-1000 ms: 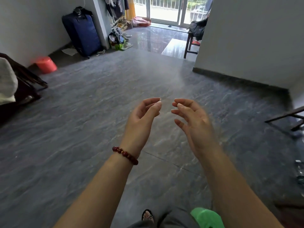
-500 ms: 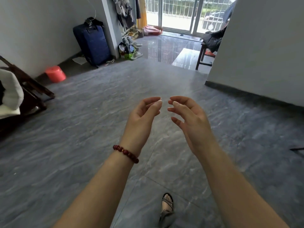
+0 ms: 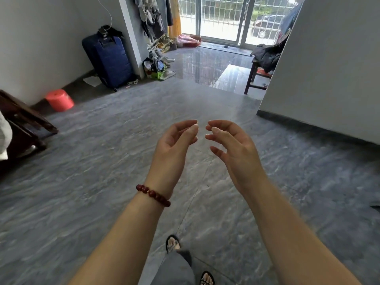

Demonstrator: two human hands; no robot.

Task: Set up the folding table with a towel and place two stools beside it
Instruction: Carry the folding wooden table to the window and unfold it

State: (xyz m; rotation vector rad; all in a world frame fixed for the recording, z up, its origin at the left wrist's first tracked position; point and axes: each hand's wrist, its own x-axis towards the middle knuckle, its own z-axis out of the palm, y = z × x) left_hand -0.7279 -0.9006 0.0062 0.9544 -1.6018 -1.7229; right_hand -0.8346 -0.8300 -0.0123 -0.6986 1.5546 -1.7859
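Note:
My left hand (image 3: 174, 147) and my right hand (image 3: 232, 149) are raised in front of me over the grey tiled floor, palms facing each other, fingers loosely curved, holding nothing. A red bead bracelet (image 3: 153, 195) circles my left wrist. A small red plastic stool (image 3: 59, 100) stands by the left wall. At the far left edge a dark wooden folded frame (image 3: 24, 118) leans with something white (image 3: 4, 136) beside it. Whether that frame is the folding table I cannot tell.
A blue suitcase (image 3: 109, 60) stands against the left wall, with shoes and bags (image 3: 158, 66) piled past it. A dark chair (image 3: 259, 73) draped with clothes stands near the white wall corner (image 3: 308, 79) on the right. Balcony doors (image 3: 222, 17) are straight ahead. My feet (image 3: 172, 243) are below.
The view has moved forward and swung right-to-left across the room, so the suitcase and red stool now sit closer to centre. Both hands keep the same raised, empty pose.

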